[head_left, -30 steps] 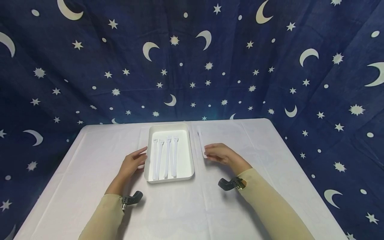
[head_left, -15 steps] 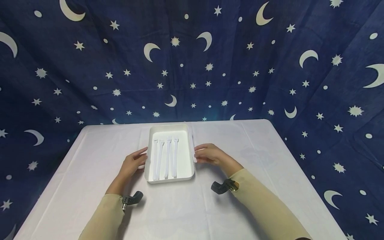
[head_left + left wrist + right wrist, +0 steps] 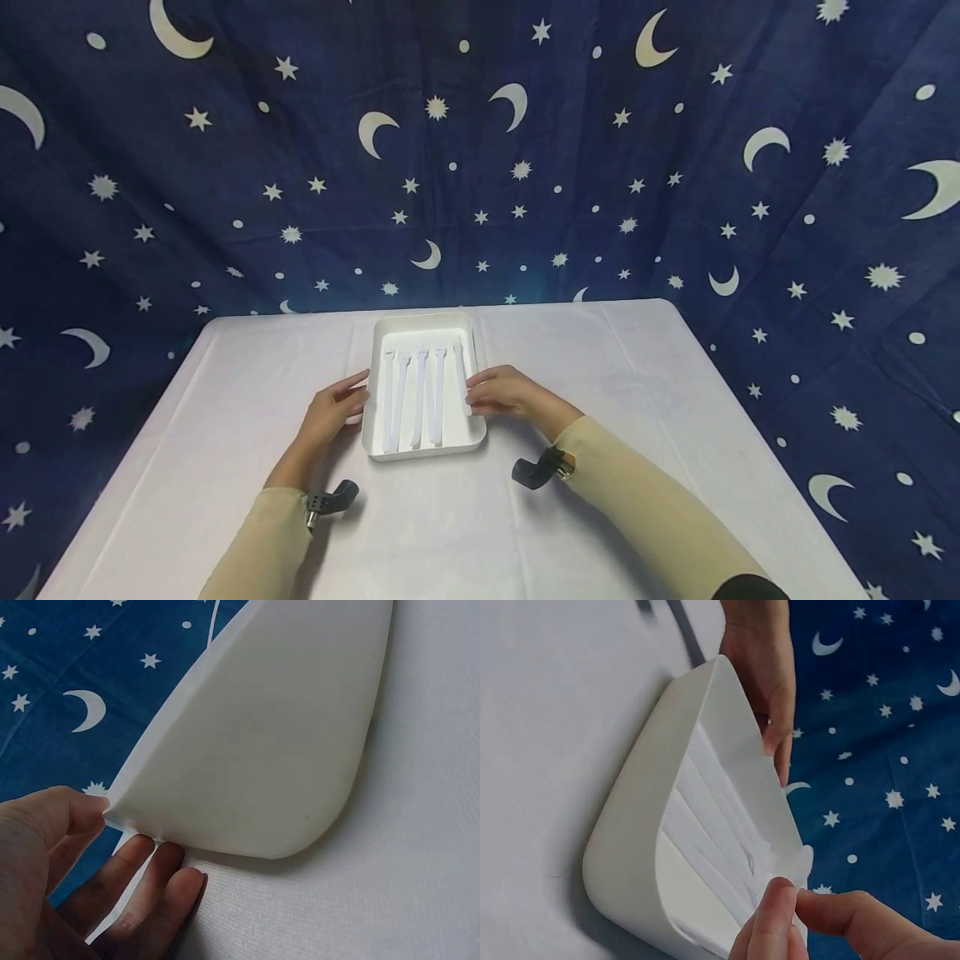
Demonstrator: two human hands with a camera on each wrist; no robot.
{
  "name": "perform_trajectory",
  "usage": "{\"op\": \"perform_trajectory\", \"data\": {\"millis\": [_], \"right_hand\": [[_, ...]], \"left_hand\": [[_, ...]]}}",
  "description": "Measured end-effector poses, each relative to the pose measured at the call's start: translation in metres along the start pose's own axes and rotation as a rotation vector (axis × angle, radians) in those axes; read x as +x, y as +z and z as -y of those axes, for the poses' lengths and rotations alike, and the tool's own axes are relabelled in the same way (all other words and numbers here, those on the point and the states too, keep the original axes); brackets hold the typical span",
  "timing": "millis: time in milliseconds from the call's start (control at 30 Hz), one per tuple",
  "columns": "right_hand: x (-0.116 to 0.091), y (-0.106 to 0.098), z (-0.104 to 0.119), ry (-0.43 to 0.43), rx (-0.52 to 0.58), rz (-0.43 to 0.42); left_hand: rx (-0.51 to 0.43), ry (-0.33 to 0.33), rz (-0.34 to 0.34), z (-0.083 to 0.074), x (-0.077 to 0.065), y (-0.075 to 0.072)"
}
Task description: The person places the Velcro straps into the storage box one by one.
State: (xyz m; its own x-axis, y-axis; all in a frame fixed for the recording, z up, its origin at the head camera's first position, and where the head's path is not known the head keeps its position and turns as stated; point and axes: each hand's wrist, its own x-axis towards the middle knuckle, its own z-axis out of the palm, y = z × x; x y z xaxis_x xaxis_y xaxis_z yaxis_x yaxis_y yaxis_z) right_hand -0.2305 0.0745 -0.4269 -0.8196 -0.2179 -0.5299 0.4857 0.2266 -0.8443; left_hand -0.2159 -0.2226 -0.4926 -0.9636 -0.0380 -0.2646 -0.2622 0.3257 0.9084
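Observation:
A shallow white rectangular tray [image 3: 423,455] sits on the table, holding several slim white straps [image 3: 418,396] lying lengthwise, each with a wider head at the far end. At its left side, my left hand [image 3: 330,410] holds the edge, thumb at the rim and fingers against the outer wall in the left wrist view. Over the right rim, my right hand [image 3: 506,393] pinches the near end of another white strap [image 3: 461,375] between thumb and fingertips. This strap slants along the tray's right inner side; whether it touches the floor I cannot tell.
White cloth [image 3: 600,358] covers the table. Behind and beside it hangs a dark blue curtain [image 3: 480,125] with moons and stars. A black wrist-worn camera [image 3: 536,471] projects from the right sleeve, another black camera [image 3: 335,498] from the left.
My right hand has moved left, carrying its strap from the table right of the tray, across the rim, to above the tray's right inner side. The left hand and tray have stayed put.

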Motion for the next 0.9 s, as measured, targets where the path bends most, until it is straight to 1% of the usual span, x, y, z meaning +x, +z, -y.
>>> {"op": "perform_trajectory", "data": {"millis": [200, 400, 700, 900], "right_hand": [[0.006, 0.006, 0.004, -0.004, -0.092, -0.013], [0.007, 0.012, 0.007, -0.018, -0.166, -0.049], [0.005, 0.019, 0.004, -0.073, -0.308, -0.124], [0.008, 0.020, 0.001, -0.106, -0.383, -0.149]], "left_hand": [[0.006, -0.007, -0.008, 0.002, -0.001, 0.001], [0.020, -0.017, -0.014, 0.002, -0.001, 0.001], [0.007, -0.011, -0.011, 0.002, 0.000, 0.000], [-0.003, -0.003, -0.005, 0.000, 0.000, 0.000]]}}
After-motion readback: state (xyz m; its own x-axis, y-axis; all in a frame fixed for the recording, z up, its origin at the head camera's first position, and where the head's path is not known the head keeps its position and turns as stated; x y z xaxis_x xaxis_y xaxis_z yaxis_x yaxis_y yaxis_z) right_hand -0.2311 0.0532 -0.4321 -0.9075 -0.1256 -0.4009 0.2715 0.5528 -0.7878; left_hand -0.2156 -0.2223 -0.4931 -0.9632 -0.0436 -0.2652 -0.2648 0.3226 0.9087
